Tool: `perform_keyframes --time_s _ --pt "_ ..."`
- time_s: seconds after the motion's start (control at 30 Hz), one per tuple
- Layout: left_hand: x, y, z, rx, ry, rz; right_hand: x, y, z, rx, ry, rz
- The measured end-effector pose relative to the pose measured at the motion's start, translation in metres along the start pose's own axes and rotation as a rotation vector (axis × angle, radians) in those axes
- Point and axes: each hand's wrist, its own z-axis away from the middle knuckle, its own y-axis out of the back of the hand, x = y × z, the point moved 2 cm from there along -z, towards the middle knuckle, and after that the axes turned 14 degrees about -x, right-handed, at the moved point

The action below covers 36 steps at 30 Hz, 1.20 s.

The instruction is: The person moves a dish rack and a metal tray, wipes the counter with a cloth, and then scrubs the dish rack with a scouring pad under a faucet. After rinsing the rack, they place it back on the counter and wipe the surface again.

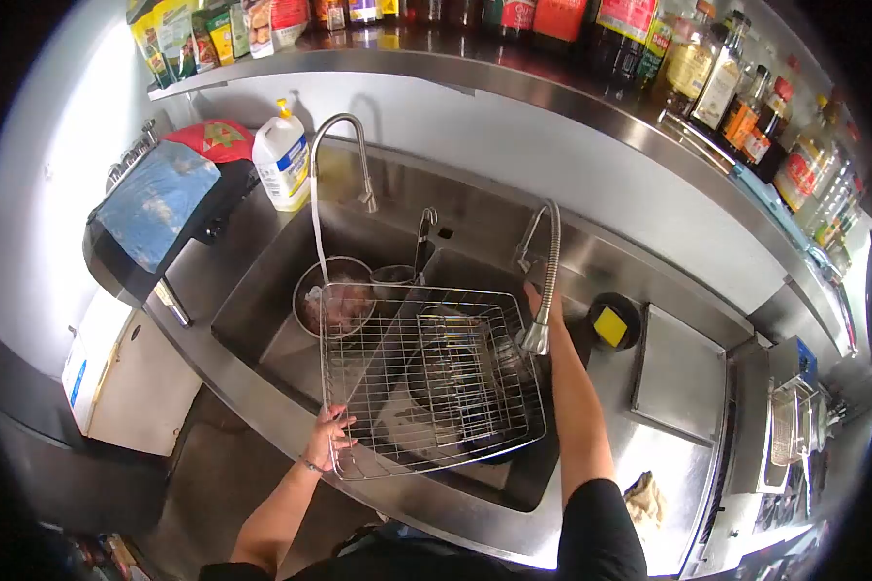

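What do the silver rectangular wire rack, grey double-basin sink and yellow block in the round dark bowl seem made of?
The silver wire rack looks metal, perhaps chromed or stainless: its thin bars glint. The grey double-basin sink is probably satin stainless steel, given its blurred reflections. The yellow block is likely matte sponge foam: evenly coloured, without shine, texture too small to confirm.

We count one left hand (329, 438) and one right hand (546, 303), two in all. We see one wire rack (436, 370), two sink basins (250, 320) and two taps (552, 250). We also make out one white jug (283, 163), one blue cloth (155, 203), one beige cloth (646, 501), one yellow sponge (610, 326), one small dark bowl (634, 315), one larger bowl (366, 271), one flat metal tray (683, 373) and one long shelf (455, 68). The bottles (688, 66) stand too crowded for us to number exactly.
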Motion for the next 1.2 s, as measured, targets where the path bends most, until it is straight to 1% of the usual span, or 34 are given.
perform_keyframes --time_s 0.03,0.1,0.13,0.2,0.23,0.3,0.33,0.37,0.43,0.47,0.5,0.53,0.57,0.6,0.63,0.7,0.73,0.77,0.83,0.87,0.93,0.97,1.03,1.07,1.13,1.17,1.2 --pt "0.002 -0.001 -0.002 -0.005 0.005 -0.06 0.003 -0.016 -0.017 -0.008 -0.005 -0.01" --pt "0.0 0.002 -0.003 0.0 0.017 -0.04 0.016 -0.049 -0.038 0.397 0.207 0.269" --pt "0.004 -0.002 -0.001 0.023 0.019 -0.07 0.01 -0.055 -0.035 0.392 0.199 0.265" --pt "0.004 -0.002 -0.003 0.052 0.026 -0.1 0.003 -0.06 -0.029 0.549 0.301 0.143" --pt "0.001 0.002 -0.005 0.025 0.02 -0.089 0.011 -0.063 -0.027 0.543 0.29 0.14" --pt "-0.003 0.003 -0.002 -0.003 0.035 -0.077 0.024 -0.082 -0.018 -0.375 0.182 0.308" --pt "0.001 0.002 -0.004 -0.008 0.034 -0.077 0.024 -0.082 -0.007 -0.23 0.272 0.359" --pt "0.004 0.002 -0.005 -0.013 0.035 -0.076 0.026 -0.081 0.001 -0.229 0.256 0.359" --pt "0.006 0.003 -0.008 -0.03 0.061 -0.093 0.027 -0.078 0.017 -0.22 0.149 0.112" --pt "0.008 0.002 -0.008 -0.013 0.033 -0.165 0.033 -0.084 0.04 -0.195 0.063 -0.374" --pt "0.011 0.001 -0.008 0.002 -0.001 -0.235 0.061 -0.104 0.059 -0.25 0.065 -0.717" --pt "0.013 0.003 -0.01 -0.011 0.006 -0.235 0.089 -0.123 0.075 -0.301 0.071 -1.061" --pt "0.017 0.007 -0.01 -0.035 -0.019 -0.297 0.059 -0.115 0.106 -0.383 -0.069 -1.008" --pt "0.021 0.009 -0.011 -0.058 -0.047 -0.358 0.014 -0.101 0.133 -0.464 -0.207 -0.952" --pt "0.027 0.008 -0.013 -0.065 -0.046 -0.356 0.008 -0.101 0.141 -0.457 -0.209 -0.949" --pt "0.04 0.005 -0.015 -0.049 -0.068 -0.441 0.002 -0.1 0.152 -0.385 -0.318 -0.857" --pt "0.038 0.009 -0.017 -0.063 -0.083 -0.423 0.001 -0.093 0.151 -0.428 -0.442 -0.757" --pt "0.036 0.013 -0.02 -0.068 -0.081 -0.423 0.0 -0.093 0.152 -0.424 -0.444 -0.756" --pt "0.038 0.015 -0.023 -0.092 -0.117 -0.524 0.001 -0.095 0.15 -0.481 -0.436 -0.193" --pt "0.038 0.016 -0.023 -0.09 -0.116 -0.527 0.011 -0.105 0.152 -0.484 -0.436 -0.196" --pt "0.044 0.008 -0.019 -0.067 -0.062 -0.448 0.039 -0.145 0.161 -0.419 -0.075 -0.104" --pt "0.045 0.006 -0.016 -0.053 -0.063 -0.454 0.052 -0.173 0.165 -0.428 -0.067 -0.113" --pt "0.047 0.0 -0.015 -0.026 -0.102 -0.385 0.053 -0.221 0.171 -0.042 0.308 -0.046" --pt "0.047 -0.002 -0.014 -0.014 -0.105 -0.387 0.04 -0.239 0.17 -0.048 0.316 -0.053" --pt "0.053 -0.003 -0.005 0.257 -0.348 -0.978 0.015 -0.266 0.176 -0.049 0.032 -0.129" --pt "0.056 -0.009 -0.003 0.385 -0.469 -1.273 0.009 -0.262 0.174 -0.052 0.031 -0.137" --pt "0.072 -0.033 0.006 0.507 -0.55 -1.38 0.002 -0.253 0.166 -0.185 -0.092 -0.171"
